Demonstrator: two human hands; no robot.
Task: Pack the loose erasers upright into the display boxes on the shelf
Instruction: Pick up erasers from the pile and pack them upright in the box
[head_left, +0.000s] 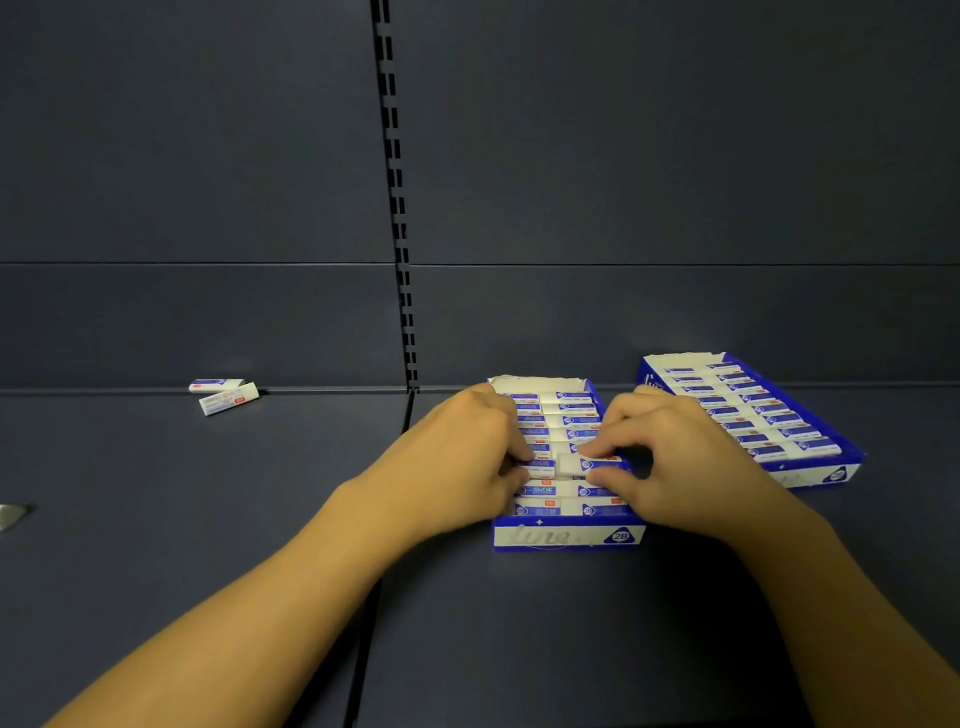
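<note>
Two display boxes on shelf (208, 519), erasers far left.
Near box (569, 535) centre w/ both hands over it; 2nd box (810, 475) right, further back; two loose erasers (224, 395) far left by back wall.

Two bare forearms reach in from the near edge, ending in the left hand (467, 452) and right hand (670, 457). No sleeves, rings, watch or gloves show.

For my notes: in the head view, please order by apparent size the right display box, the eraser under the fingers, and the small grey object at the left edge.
1. Right display box
2. Eraser
3. Grey object, partly cut off, so unsure
</note>
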